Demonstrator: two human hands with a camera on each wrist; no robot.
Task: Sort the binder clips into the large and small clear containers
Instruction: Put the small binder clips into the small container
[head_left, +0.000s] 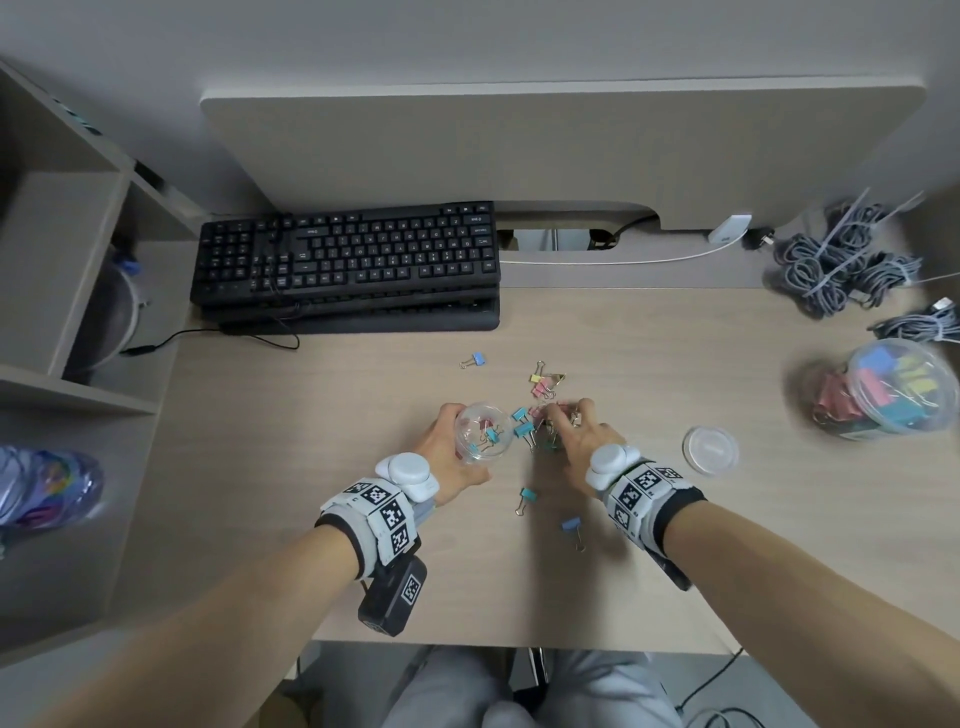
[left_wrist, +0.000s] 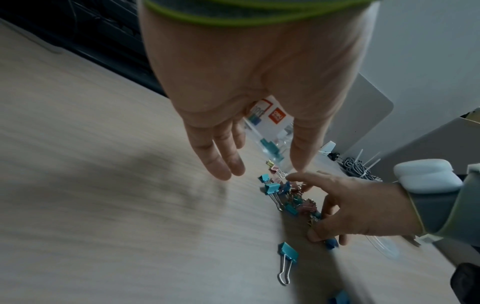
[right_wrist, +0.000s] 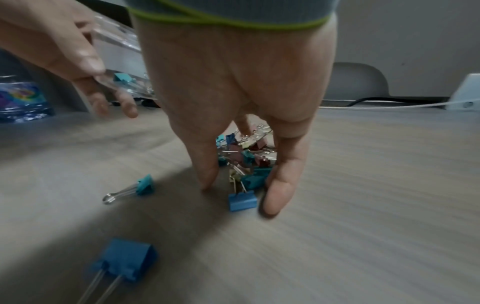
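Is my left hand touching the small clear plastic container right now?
Touching. The head view shows the left hand wrapped around the small clear plastic container, fingers against its wall.

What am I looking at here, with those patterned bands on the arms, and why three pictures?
No robot: a person sits at a desk sorting binder clips. The bands carry wrist cameras. One picture comes from a camera on the head; the others look along each hand. The left hand grips a small clear container with a few clips inside. The right hand reaches, fingers spread, into a pile of small clips. To the right lie a round lid and a large clear container of bigger clips. A black keyboard sits behind.
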